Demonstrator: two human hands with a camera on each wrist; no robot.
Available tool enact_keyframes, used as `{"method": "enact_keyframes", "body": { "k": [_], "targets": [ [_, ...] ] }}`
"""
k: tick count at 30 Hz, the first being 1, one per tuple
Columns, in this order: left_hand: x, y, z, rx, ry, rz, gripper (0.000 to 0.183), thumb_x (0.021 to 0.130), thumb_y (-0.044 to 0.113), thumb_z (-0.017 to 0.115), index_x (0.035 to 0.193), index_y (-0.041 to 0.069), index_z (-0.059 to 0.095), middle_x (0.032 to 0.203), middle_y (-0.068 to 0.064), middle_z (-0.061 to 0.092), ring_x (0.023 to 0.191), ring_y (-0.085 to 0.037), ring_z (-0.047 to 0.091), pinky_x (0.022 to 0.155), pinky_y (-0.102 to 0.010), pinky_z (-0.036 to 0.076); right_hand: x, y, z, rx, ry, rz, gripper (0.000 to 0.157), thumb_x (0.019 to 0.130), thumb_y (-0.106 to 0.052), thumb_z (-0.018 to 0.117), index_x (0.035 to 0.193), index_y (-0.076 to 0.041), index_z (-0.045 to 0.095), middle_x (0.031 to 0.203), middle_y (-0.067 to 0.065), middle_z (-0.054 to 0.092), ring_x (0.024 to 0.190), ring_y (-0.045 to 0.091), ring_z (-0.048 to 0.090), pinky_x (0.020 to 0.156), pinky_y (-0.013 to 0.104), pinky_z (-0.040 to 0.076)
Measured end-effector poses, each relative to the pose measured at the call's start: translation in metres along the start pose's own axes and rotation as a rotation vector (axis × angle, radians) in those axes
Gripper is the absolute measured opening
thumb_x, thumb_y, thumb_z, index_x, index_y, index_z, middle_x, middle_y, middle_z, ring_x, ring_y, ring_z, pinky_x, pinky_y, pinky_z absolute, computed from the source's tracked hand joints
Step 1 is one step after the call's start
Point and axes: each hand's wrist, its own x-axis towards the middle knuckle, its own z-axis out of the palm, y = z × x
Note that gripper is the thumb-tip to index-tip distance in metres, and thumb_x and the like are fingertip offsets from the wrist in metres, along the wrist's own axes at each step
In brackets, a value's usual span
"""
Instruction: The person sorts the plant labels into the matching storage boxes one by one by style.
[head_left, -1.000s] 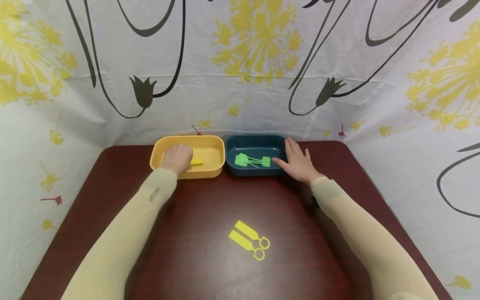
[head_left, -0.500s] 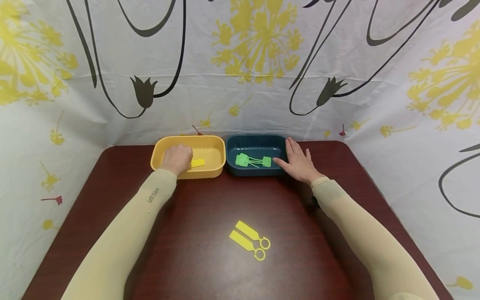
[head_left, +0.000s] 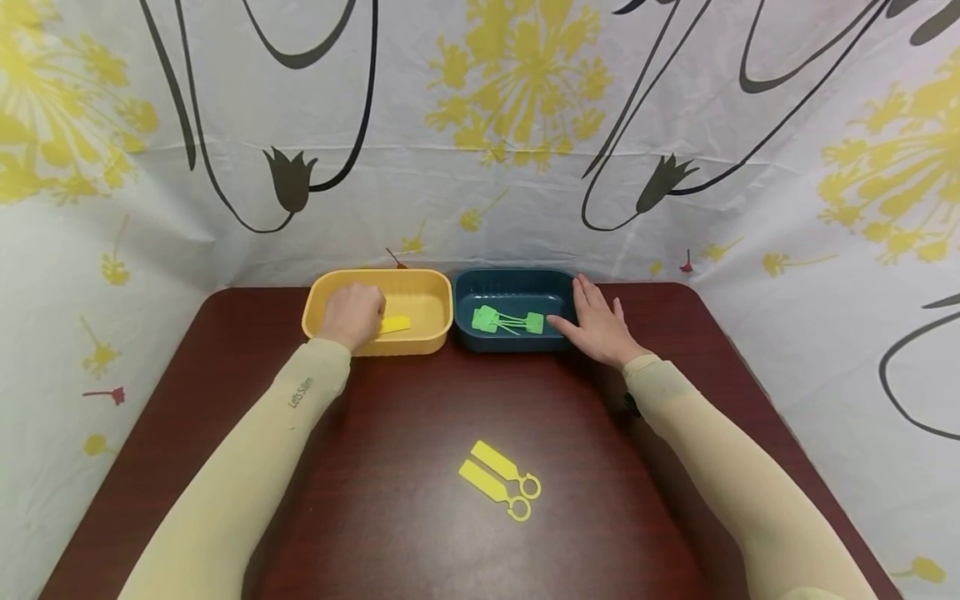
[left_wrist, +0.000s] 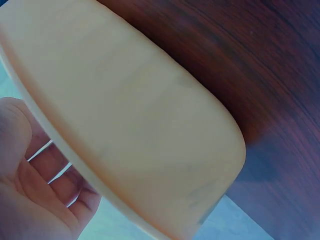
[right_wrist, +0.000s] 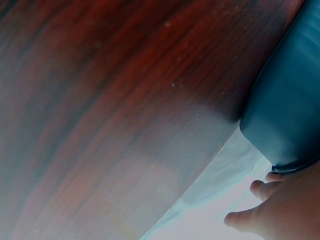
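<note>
My left hand (head_left: 352, 317) is down inside the yellow bin (head_left: 431, 340), fingers curled. A flat yellow tag (head_left: 394, 324) sticks out from its right side; the grip itself is hidden from above. In the left wrist view, the curled fingers (left_wrist: 65, 182) show behind the rim of the bin. My right hand (head_left: 600, 325) rests with spread, straight fingers at the right end of the dark blue bin (head_left: 517, 343). Inside that bin lie several green tags (head_left: 486, 319) with thin stems.
Two flat yellow tags with ring ends (head_left: 491, 479) lie side by side on the dark red-brown table (head_left: 390, 433), nearer to me. Both bins stand side by side at the table's back edge, against a patterned white cloth (head_left: 420, 192).
The yellow tag by my left hand has turned and shows more of its flat face than a second ago. The right hand stays in place.
</note>
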Motion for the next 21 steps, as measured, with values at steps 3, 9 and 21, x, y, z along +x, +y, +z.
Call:
{"method": "enact_keyframes", "body": {
  "k": [3, 9, 21],
  "targets": [
    [-0.001, 0.001, -0.002, -0.009, 0.007, 0.003, 0.028, 0.089, 0.0, 0.06, 0.063, 0.01, 0.063, 0.062, -0.004, 0.056, 0.059, -0.022, 0.047, 0.054, -0.035, 0.04, -0.001, 0.0, -0.001, 0.006, -0.002, 0.002, 0.105, 0.094, -0.076, 0.037, 0.161, -0.004, 0.002, 0.169, 0.011, -0.003, 0.153, 0.034, 0.003, 0.112, 0.071, -0.003],
    [-0.003, 0.005, -0.006, -0.033, 0.022, -0.005, 0.025, 0.092, 0.002, 0.061, 0.068, 0.01, 0.066, 0.066, -0.005, 0.056, 0.061, -0.022, 0.046, 0.056, -0.035, 0.038, -0.001, -0.001, -0.001, 0.008, 0.0, 0.007, 0.105, 0.094, -0.076, 0.038, 0.161, -0.004, 0.002, 0.169, 0.011, -0.003, 0.154, 0.031, 0.0, 0.113, 0.069, -0.003],
    [-0.012, 0.019, -0.016, -0.065, 0.076, -0.018, 0.01, 0.094, 0.013, 0.07, 0.086, 0.01, 0.076, 0.076, -0.004, 0.064, 0.066, -0.025, 0.054, 0.061, -0.039, 0.045, -0.001, -0.001, 0.0, 0.006, 0.004, 0.011, 0.104, 0.094, -0.077, 0.037, 0.161, -0.005, 0.001, 0.169, 0.01, -0.003, 0.154, 0.029, -0.001, 0.114, 0.068, -0.003]
  ]
}}
